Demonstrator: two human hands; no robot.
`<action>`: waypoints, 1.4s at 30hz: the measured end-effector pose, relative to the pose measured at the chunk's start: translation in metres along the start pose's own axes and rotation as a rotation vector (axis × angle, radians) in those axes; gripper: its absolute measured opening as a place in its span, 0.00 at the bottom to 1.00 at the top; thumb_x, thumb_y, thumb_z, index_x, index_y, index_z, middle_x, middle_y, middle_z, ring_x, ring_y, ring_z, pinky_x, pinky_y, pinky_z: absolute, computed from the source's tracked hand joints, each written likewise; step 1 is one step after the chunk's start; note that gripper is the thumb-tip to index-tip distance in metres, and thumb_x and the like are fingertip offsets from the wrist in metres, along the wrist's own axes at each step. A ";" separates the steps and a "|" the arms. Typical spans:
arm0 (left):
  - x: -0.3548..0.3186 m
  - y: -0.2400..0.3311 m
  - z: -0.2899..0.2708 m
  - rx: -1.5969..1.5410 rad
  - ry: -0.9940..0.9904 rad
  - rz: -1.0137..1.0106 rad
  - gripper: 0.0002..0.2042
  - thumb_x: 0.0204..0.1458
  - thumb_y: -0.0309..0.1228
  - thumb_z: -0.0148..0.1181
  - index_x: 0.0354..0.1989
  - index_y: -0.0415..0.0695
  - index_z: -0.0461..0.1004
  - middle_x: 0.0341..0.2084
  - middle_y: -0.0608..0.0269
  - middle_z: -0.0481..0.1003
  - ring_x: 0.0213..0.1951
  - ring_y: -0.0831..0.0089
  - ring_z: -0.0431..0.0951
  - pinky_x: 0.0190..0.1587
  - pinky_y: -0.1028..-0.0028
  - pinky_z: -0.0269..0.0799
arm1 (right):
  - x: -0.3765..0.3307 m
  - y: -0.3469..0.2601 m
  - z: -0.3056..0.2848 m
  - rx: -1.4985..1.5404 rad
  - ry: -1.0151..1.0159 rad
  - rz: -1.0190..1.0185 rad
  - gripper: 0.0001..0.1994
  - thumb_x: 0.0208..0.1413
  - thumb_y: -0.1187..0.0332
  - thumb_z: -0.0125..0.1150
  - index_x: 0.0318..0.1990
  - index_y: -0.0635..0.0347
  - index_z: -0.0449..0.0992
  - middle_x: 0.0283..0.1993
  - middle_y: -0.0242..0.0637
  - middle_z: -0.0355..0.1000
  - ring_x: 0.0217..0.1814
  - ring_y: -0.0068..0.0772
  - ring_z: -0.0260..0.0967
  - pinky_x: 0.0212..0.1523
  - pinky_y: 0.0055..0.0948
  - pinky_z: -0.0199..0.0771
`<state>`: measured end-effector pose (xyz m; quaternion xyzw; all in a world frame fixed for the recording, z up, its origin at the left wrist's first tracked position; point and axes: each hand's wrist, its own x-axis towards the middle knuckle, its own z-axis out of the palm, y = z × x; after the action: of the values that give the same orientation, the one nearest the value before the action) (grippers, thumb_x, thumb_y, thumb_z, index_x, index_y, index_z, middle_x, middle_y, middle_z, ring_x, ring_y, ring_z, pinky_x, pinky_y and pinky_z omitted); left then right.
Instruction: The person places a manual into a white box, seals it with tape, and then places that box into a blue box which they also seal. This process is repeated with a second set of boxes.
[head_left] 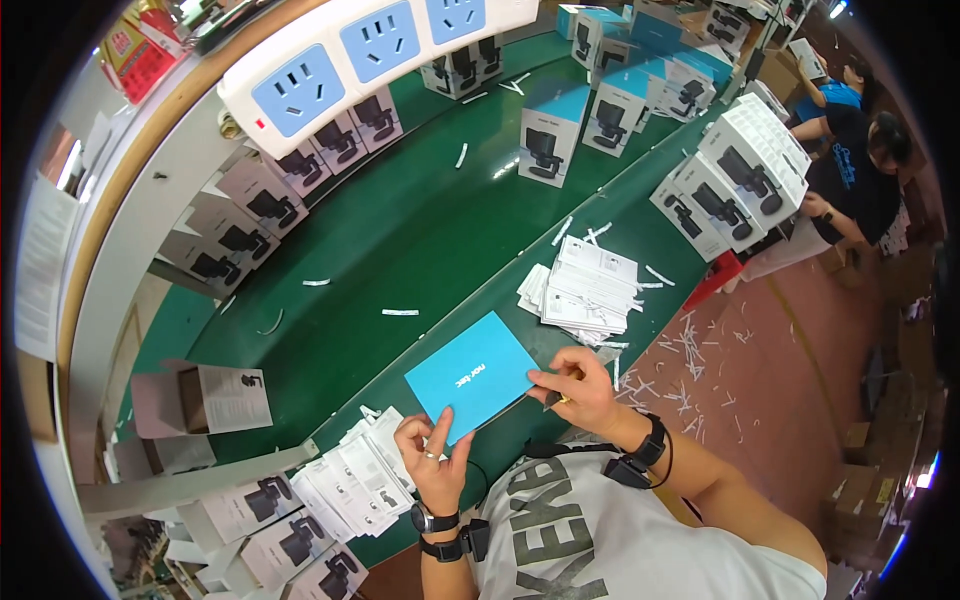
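Covering most of the view: a long glossy green desk (440,220), its edges bowed by the lens. White power strip with blue socket panels (341,66) spans the upper left, large in view. White-and-blue cardboard cartons (552,135), printed with a black device, stand on the far part of the desk. White cartons with the same kind of picture (735,180) are stacked at the right edge.

Two heaps of white printed paper leaflets: right heap (592,283) beyond the right hand, left heap (352,478) beside the left wrist. Between them, at the near side of the desk, is the flat bright-blue rectangular cardboard piece (470,372), tilted in view, pale lettering upward (contact with the desk cannot be told).

Left hand (436,462): fingers gripping the lower left edge of the blue piece, thumb on its upper face; a ring shows. Right hand (583,388): thumb and forefinger pinching the right corner, other fingers curled in. Small dark-and-yellow slender tool (556,399) sits at those curled fingers, partly hidden.

Smallest: narrow white paper strips (400,312), scattered over the desk and the reddish floor (765,335).
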<state>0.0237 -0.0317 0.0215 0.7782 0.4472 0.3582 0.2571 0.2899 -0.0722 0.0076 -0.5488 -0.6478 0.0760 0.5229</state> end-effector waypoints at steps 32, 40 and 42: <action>0.096 0.019 0.003 0.482 -0.460 0.223 0.51 0.45 0.60 0.70 0.73 0.41 0.59 0.65 0.22 0.55 0.67 0.25 0.54 0.69 0.33 0.49 | 0.025 0.048 0.007 0.412 -0.353 0.003 0.15 0.49 0.77 0.75 0.47 0.59 0.84 0.55 0.39 0.81 0.40 0.35 0.83 0.36 0.26 0.83; 0.094 0.036 0.018 0.579 -0.508 0.282 0.51 0.48 0.60 0.68 0.73 0.38 0.57 0.63 0.21 0.57 0.64 0.25 0.57 0.67 0.32 0.49 | 0.026 0.055 0.009 0.441 -0.278 0.032 0.12 0.50 0.67 0.77 0.41 0.52 0.80 0.55 0.30 0.81 0.35 0.32 0.81 0.32 0.27 0.78; 0.091 0.036 0.017 0.639 -0.483 0.206 0.51 0.48 0.59 0.69 0.74 0.38 0.54 0.63 0.19 0.56 0.64 0.24 0.57 0.66 0.31 0.49 | 0.019 0.057 0.017 0.399 -0.224 0.004 0.11 0.52 0.65 0.76 0.41 0.52 0.80 0.55 0.28 0.81 0.35 0.30 0.81 0.32 0.27 0.78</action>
<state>0.0872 0.0304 0.0666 0.9212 0.3827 0.0323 0.0628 0.3154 -0.0272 -0.0270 -0.4241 -0.6728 0.2640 0.5458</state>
